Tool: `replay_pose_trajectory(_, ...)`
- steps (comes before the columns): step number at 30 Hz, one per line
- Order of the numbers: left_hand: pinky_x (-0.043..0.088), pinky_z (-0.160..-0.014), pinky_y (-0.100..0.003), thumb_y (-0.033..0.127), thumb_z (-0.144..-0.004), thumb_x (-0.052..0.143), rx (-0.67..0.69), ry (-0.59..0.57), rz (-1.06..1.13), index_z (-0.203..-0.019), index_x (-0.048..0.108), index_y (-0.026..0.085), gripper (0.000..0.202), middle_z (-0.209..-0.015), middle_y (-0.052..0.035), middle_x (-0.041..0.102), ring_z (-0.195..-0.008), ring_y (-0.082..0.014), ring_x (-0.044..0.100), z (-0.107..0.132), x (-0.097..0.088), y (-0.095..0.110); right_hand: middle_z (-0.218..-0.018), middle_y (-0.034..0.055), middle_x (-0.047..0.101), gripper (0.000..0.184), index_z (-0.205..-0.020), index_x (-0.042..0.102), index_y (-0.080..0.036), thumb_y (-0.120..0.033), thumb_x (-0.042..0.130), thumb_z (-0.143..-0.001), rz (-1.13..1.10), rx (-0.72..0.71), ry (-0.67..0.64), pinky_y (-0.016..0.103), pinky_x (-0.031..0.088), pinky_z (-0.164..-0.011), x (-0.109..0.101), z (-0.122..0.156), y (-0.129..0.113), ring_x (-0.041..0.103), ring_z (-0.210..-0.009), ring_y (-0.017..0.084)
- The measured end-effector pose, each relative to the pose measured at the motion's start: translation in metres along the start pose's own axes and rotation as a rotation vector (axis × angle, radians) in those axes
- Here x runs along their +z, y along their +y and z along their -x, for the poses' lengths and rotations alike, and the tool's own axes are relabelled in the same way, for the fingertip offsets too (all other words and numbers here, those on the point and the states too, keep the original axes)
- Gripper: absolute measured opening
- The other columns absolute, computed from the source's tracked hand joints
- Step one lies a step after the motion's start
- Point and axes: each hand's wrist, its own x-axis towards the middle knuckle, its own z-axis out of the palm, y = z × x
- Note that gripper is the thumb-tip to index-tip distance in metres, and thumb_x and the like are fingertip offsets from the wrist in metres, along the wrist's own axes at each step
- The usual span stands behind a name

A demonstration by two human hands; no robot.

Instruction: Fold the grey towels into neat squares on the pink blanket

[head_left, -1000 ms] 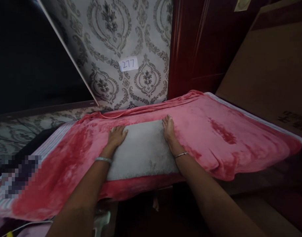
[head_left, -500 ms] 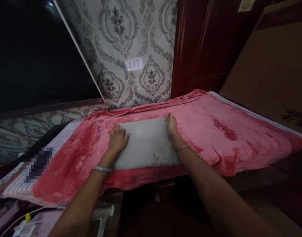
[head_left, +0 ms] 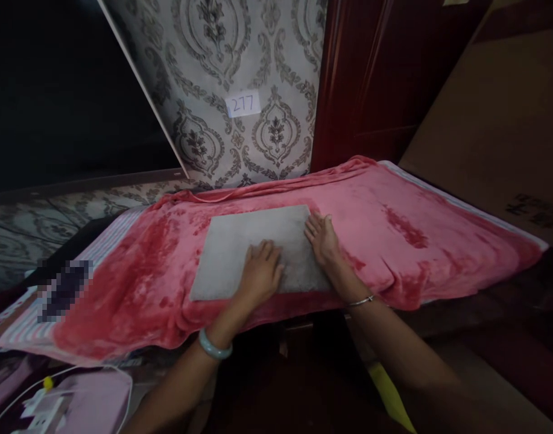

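Note:
A flat grey rectangular piece, perhaps folded cloth or a mat (head_left: 231, 247), lies on a pink and red plush blanket (head_left: 366, 199). My left hand (head_left: 261, 270) rests over the grey piece, right of its middle, with the fingers spread and a pale green bangle on the wrist. At the right edge of the grey piece is my right hand (head_left: 324, 238), its fingers stretched out and its side towards that edge. A thin silver bracelet circles the right wrist. Neither hand grips anything.
Behind the blanket stands a patterned wall with a paper label (head_left: 243, 103). A large dark screen (head_left: 68, 90) is at the left, a brown cardboard box (head_left: 493, 114) at the right. A white power strip (head_left: 45, 410) with a cable sits at the lower left.
My left hand has moved from the left edge of the grey piece rightwards onto its surface. My right hand has shifted slightly right and down and turned at the right edge.

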Motion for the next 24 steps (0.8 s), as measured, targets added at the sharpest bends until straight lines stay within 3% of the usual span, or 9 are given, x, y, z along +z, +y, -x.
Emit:
replay_pose_trajectory(4, 0.023, -0.126, -0.055, 0.037, -0.102, 0.040, 0.151, -0.029, 0.007, -0.151, 0.048, 0.012, 0.056, -0.160, -0.0175, 0.044, -0.152, -0.0301, 0.034, -0.005, 0.023, 0.060, -0.146, 0.0113, 0.058, 0.069, -0.126, 0.064, -0.029, -0.078, 0.027, -0.095, -0.035, 0.007, 0.032, 0.055, 0.038, -0.117, -0.003, 0.006, -0.002, 0.055, -0.135, 0.026)
replay_pose_trajectory(7, 0.024, -0.124, -0.060, 0.043, -0.100, 0.042, 0.125, -0.013, -0.024, -0.153, 0.045, 0.007, 0.064, -0.162, -0.0222, 0.037, -0.154, -0.0356, 0.028, -0.003, 0.043, 0.081, -0.147, 0.0101, 0.058, 0.063, -0.125, 0.064, -0.029, -0.075, 0.035, -0.095, -0.035, -0.033, 0.029, 0.053, 0.037, -0.118, -0.001, 0.009, 0.003, 0.056, -0.134, 0.024)
replay_pose_trajectory(14, 0.029, -0.123, -0.059, 0.044, -0.101, 0.041, 0.146, 0.010, -0.052, -0.152, 0.047, 0.011, 0.062, -0.162, -0.0202, 0.039, -0.153, -0.0351, 0.032, 0.000, 0.044, 0.080, -0.142, 0.0084, 0.062, 0.061, -0.117, 0.069, -0.029, -0.077, 0.040, -0.093, -0.049, -0.031, 0.021, 0.053, 0.037, -0.118, -0.003, 0.008, 0.006, 0.057, -0.133, 0.025)
replay_pose_trajectory(21, 0.031, -0.121, -0.060, 0.028, -0.100, 0.044, 0.267, 0.138, -0.185, -0.153, 0.043, 0.004, 0.058, -0.160, -0.0233, 0.041, -0.151, -0.0332, 0.035, 0.006, 0.071, 0.079, -0.138, 0.0062, 0.065, 0.055, -0.111, 0.070, -0.029, -0.076, 0.057, -0.086, -0.101, -0.060, 0.009, 0.050, 0.041, -0.115, -0.006, 0.009, 0.009, 0.061, -0.126, 0.023)
replay_pose_trajectory(24, 0.035, -0.120, -0.059, 0.028, -0.100, 0.046, 0.291, 0.152, -0.202, -0.151, 0.046, 0.006, 0.056, -0.158, -0.0223, 0.044, -0.149, -0.0332, 0.039, 0.005, 0.071, 0.074, -0.135, 0.0067, 0.066, 0.055, -0.109, 0.071, -0.028, -0.075, 0.064, -0.081, -0.109, -0.078, 0.015, 0.049, 0.043, -0.114, -0.006, 0.010, 0.011, 0.063, -0.122, 0.023)
